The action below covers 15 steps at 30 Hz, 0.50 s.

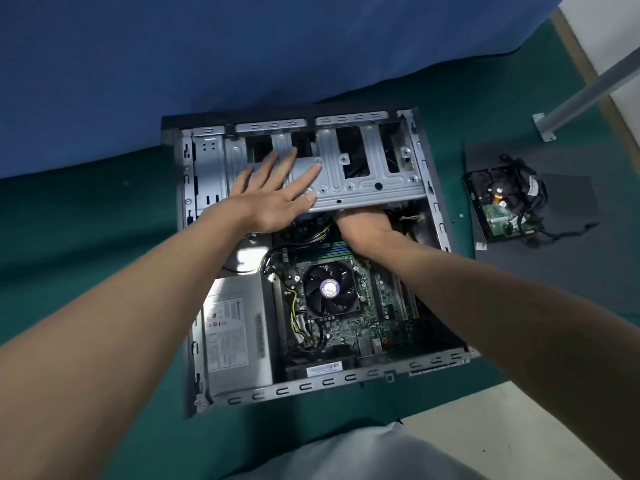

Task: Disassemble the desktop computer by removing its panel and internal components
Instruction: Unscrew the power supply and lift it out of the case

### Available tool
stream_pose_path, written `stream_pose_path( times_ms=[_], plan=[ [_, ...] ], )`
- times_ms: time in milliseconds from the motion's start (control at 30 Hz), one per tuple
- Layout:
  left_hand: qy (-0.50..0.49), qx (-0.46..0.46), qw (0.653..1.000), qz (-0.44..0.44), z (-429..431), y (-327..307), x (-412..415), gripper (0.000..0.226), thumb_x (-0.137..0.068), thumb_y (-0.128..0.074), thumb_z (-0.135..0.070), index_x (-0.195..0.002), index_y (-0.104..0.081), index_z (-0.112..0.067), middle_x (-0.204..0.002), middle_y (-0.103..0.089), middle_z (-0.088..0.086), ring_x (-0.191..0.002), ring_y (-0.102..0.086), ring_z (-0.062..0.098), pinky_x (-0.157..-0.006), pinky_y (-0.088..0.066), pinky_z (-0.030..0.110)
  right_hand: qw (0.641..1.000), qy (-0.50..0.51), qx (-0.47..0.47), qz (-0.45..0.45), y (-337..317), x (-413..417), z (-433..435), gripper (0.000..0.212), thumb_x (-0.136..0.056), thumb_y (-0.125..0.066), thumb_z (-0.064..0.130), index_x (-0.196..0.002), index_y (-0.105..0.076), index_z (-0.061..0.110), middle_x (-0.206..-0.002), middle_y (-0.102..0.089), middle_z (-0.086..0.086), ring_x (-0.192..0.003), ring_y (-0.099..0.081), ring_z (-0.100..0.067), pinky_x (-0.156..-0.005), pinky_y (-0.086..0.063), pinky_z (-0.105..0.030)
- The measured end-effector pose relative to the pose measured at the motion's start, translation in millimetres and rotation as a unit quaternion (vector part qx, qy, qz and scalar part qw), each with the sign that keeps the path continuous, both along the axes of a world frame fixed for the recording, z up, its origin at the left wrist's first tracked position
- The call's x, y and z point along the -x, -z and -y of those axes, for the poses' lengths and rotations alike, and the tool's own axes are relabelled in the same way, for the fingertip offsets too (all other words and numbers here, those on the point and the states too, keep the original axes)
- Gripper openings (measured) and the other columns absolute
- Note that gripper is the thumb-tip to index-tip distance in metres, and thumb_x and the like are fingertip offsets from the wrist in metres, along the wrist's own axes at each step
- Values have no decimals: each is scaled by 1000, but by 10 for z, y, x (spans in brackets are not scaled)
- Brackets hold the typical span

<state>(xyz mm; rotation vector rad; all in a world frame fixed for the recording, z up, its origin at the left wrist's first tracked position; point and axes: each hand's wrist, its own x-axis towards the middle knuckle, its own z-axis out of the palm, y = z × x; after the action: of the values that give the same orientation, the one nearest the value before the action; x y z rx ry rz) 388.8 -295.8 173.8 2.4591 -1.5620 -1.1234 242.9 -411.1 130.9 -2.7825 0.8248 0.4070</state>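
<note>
We brace the drive cage (367,181), at the far end of the open case (311,382), with our left hand (273,199) flat on top and our right hand (363,225) beneath it, grip hidden; next, we likely free a connector by feel.

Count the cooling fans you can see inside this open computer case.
1. The black fan sits on the motherboard in the middle of the case. Others may be hidden inside the power supply or under the drive cage.
</note>
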Motion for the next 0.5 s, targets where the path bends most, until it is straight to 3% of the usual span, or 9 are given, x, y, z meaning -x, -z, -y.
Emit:
stream_pose_path(
  times_ms=[267, 500],
  plan=[
    [-16, -3, 1000, -16, 30, -10, 5, 49, -96, -20, -65, -138, 6, -67, -151, 29, -25, -137, 33, 0, -112, 19, 37, 991, -115, 56, -41, -1, 26, 34, 45, -88, -45, 0, -133, -44, 6, -137, -46, -19, -120, -47, -38, -101, -39, -45],
    [-26, 6, 1000, -16, 20, -24, 31, 49, -97, -20, -63, -138, 6, -67, -151, 29, -26, -136, 33, -1, -111, 21, 35, 994, -72, 74, -35, 36, -37, 36, 39, -95, -40, 4, -133, -43, 7, -136, -47, -18, -121, -46, -36, -104, -38, -45]
  ],
)
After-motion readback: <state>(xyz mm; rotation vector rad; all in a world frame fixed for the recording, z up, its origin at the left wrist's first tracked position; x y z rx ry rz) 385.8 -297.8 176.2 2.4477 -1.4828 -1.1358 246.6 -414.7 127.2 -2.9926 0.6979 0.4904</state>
